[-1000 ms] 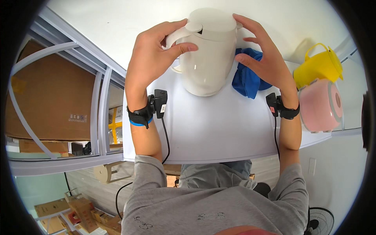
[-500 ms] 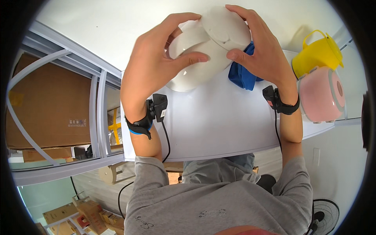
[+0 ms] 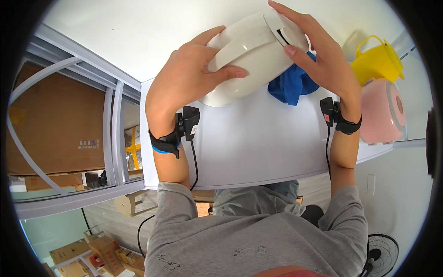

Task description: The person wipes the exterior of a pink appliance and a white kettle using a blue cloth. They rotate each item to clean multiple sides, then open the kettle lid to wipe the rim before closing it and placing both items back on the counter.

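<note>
A glossy white jug (image 3: 251,62) with a lid and a side handle (image 3: 244,46) lies tilted between my hands over the white table, its lid end up and to the right. My left hand (image 3: 184,76) is closed round the handle side, with the thumb pressed on the body and some fingers hidden behind. On the lid (image 3: 288,34) my right hand (image 3: 323,60) has its thumb at the near edge, by a dark slot, and its fingers over the far side. Beneath the lid end lies a crumpled blue cloth (image 3: 290,85).
To the right stand a yellow pitcher (image 3: 376,60) and a pink rice-cooker-like appliance (image 3: 380,111). A grey metal frame (image 3: 121,134) borders the table's left, with a large cardboard box (image 3: 57,124) behind it. Cables hang from the black devices strapped to my wrists.
The jug has turned so its lid end points more to the right, showing the handle and the lid's slot. My right hand has shifted right with the lid; the left has barely moved.
</note>
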